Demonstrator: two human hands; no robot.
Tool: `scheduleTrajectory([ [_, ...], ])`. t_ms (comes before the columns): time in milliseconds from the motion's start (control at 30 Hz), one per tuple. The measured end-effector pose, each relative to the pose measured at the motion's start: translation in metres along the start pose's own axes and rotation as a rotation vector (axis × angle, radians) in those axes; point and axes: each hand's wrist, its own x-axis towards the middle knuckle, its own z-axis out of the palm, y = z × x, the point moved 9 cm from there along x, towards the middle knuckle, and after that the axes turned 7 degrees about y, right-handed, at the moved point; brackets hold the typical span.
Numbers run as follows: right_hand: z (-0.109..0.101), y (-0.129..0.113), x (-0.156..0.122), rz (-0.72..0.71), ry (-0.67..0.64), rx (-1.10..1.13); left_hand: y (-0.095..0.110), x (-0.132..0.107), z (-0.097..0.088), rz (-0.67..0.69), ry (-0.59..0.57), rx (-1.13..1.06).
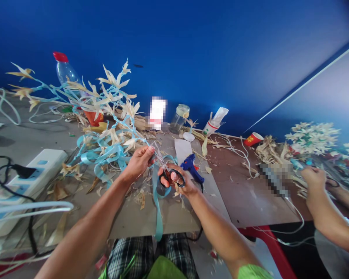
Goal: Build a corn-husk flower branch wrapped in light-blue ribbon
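Note:
My left hand (139, 161) pinches the lower end of a branch (130, 124) wrapped in light blue ribbon. Pale husk-like flowers spread from that branch up and to the left. In my right hand (186, 182) are black-handled scissors (164, 179), with fingers through the handle loops. The blades point up and left, close beside my left fingertips; whether they touch the stem I cannot tell. A loose light blue ribbon (158, 221) hangs below the hands over the table's front edge. More ribbon (100, 161) lies in loops to the left of my left hand.
A blue glue gun (192, 168) lies right of my right hand. Behind stand a glass jar (179, 119), a bright phone screen (157, 112) and a red-capped bottle (65, 69). A power strip (43, 164) is at left. A co-worker's hands (314, 178) work at right.

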Motion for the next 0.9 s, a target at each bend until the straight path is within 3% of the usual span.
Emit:
scheduleTrajectory([
  [667, 0.004, -0.010, -0.004, 0.014, 0.042, 0.007, 0.007, -0.001, 0.002, 0.017, -0.026, 0.021],
  [900, 0.005, -0.001, -0.004, 0.015, -0.004, 0.035, 0.009, -0.001, 0.003, 0.048, -0.037, 0.026],
])
